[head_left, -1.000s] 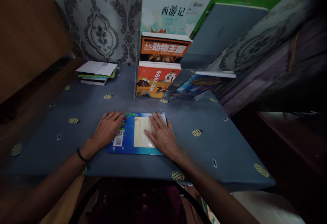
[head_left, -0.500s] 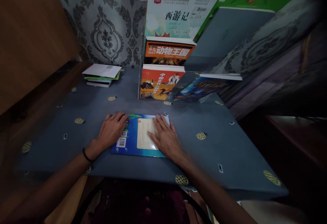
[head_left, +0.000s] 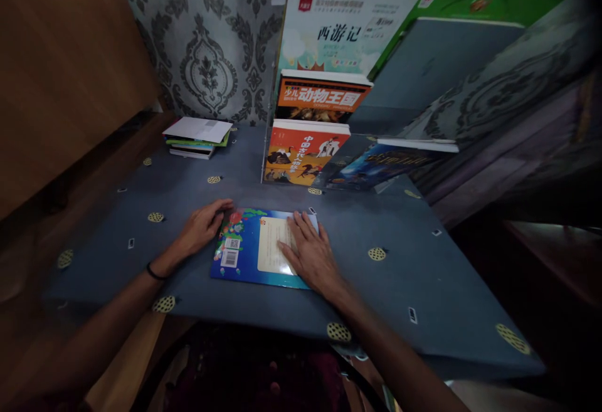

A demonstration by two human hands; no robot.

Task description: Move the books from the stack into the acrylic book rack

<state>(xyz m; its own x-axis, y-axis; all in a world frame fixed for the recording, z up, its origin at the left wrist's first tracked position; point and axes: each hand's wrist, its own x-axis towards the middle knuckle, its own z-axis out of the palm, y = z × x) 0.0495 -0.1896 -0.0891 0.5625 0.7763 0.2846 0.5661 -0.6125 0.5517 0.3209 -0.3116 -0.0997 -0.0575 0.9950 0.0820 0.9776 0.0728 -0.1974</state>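
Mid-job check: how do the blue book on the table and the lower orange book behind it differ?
Pose: the blue book lies flat on the table, while the lower orange book stands up. Cover: the blue book shows a barcode and a cream panel; the lower orange book shows white characters and figures. Contact: the right hand rests on the blue book; neither hand touches the lower orange book. Both have illustrated covers.

The book (head_left: pixel 249 255) has a smooth, glossy cover that throws back a bright patch of light. Beneath it, the surface (head_left: pixel 376 293) is dressed in matt cloth, softly creaseless on top. The sheet (head_left: pixel 200 128) looks like dull, plain paper. The panel (head_left: pixel 66 73) appears to be smooth wood. The wristband (head_left: pixel 154 274) is matt; whether rubber or cloth is unclear.
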